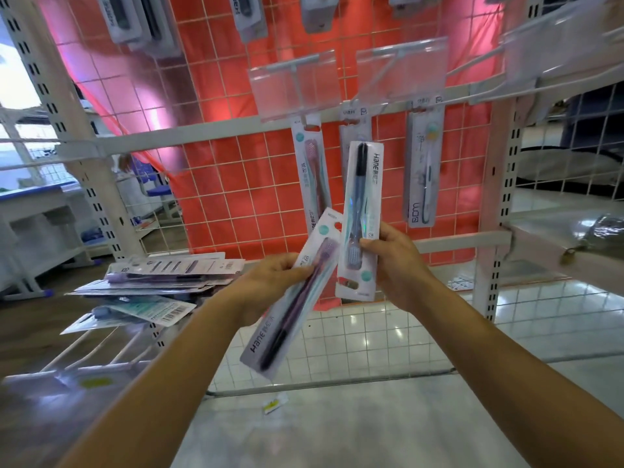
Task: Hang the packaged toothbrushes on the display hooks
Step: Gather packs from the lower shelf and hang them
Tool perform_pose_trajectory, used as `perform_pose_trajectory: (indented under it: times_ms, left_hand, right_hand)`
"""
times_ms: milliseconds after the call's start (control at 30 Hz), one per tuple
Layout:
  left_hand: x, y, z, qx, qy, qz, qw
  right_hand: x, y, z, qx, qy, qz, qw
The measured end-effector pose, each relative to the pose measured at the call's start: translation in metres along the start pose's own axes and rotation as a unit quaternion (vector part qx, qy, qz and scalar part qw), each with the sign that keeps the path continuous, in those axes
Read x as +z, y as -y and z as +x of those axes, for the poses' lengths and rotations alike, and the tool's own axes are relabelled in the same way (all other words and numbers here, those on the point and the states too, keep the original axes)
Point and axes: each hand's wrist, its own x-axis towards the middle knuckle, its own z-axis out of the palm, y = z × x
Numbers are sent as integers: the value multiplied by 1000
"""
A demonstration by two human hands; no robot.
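My left hand [270,282] grips a packaged toothbrush with a purple handle [297,292], tilted with its hang hole up to the right. My right hand [395,261] holds a second pack with a grey-blue toothbrush [361,211] upside down, its hang hole at the bottom. Both packs are in front of the wire grid [236,184]. On hooks behind them hang a pink toothbrush pack [312,170], a pack half hidden by my right-hand pack [353,130], and a white toothbrush pack [423,170]. Clear price-tag holders [293,84] cap the hooks.
A pile of loose toothbrush packs [158,285] lies on bare hooks at the left. More packs hang in the top row [141,21]. White slotted uprights [503,204] frame the grid. A wire shelf [557,238] juts out at the right. Tiled floor lies below.
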Motion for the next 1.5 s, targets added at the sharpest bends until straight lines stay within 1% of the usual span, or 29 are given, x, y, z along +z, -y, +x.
perform_pose_trajectory:
  times_ms: [133, 200, 333, 433, 667, 867, 1000, 1200, 1333, 1500]
  left_hand:
    - [-1, 5, 2, 2, -74, -131, 989]
    - [-3, 6, 0, 7, -95, -172, 981]
    - [-4, 8, -1, 24, -138, -210, 968]
    - [-7, 11, -1, 30, -181, -225, 957]
    - [-16, 20, 1, 28, -211, -256, 943]
    - [-35, 16, 1, 35, -233, -231, 944]
    - [-57, -6, -8, 12, -253, -245, 936]
    - [-103, -57, -25, -14, -274, -238, 932]
    - [-132, -97, -45, -38, -299, -242, 922]
    - [-162, -150, -76, -73, -318, -252, 911]
  right_hand:
    - [3, -8, -7, 15, 34, -15, 999]
    - [8, -12, -11, 20, 57, -25, 998]
    - [20, -17, -18, 26, 97, -33, 994]
    - [28, -20, -22, 32, 119, -62, 990]
    - [43, -33, -13, 49, 151, -108, 982]
    - [69, -27, 3, 42, 130, -137, 981]
    - [94, -1, 12, 25, 126, -131, 983]
    - [147, 53, 19, 9, 100, -140, 985]
    - [185, 93, 12, 53, 85, -122, 987]
    - [230, 142, -6, 52, 46, -157, 985]
